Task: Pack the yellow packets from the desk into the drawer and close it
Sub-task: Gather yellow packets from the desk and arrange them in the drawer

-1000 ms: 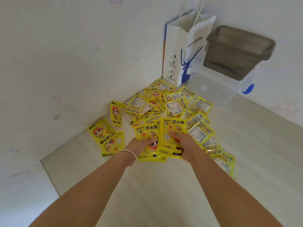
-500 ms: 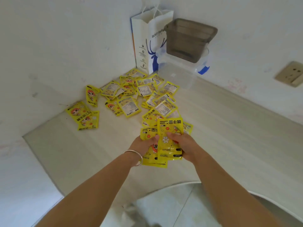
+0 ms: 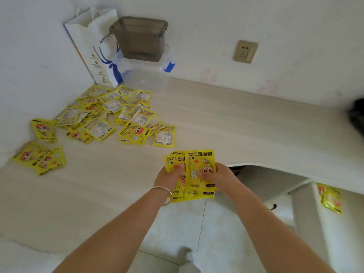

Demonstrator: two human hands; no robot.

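Head camera looks down on both hands holding one fanned stack of packets (image 3: 194, 174) right at the desk (image 3: 226, 123) edge. Left hand (image 3: 171, 175), bracelet (image 3: 163, 194) on the wrist, grips the stack's left side with curled fingers; right hand (image 3: 220, 177) grips the right side, thumb across the top packet's face. The stack hangs partly past the desk edge, above the floor. Back on the desk, a big loose heap of packets (image 3: 118, 113) lies near the corner, just in front of a paper bag (image 3: 94, 46) and a clear box (image 3: 145, 77) with a brown bin (image 3: 140, 38) on top. Three more packets (image 3: 39, 157) lie apart at far left. At lower right, the open drawer (image 3: 307, 213) holds a packet (image 3: 331, 198).
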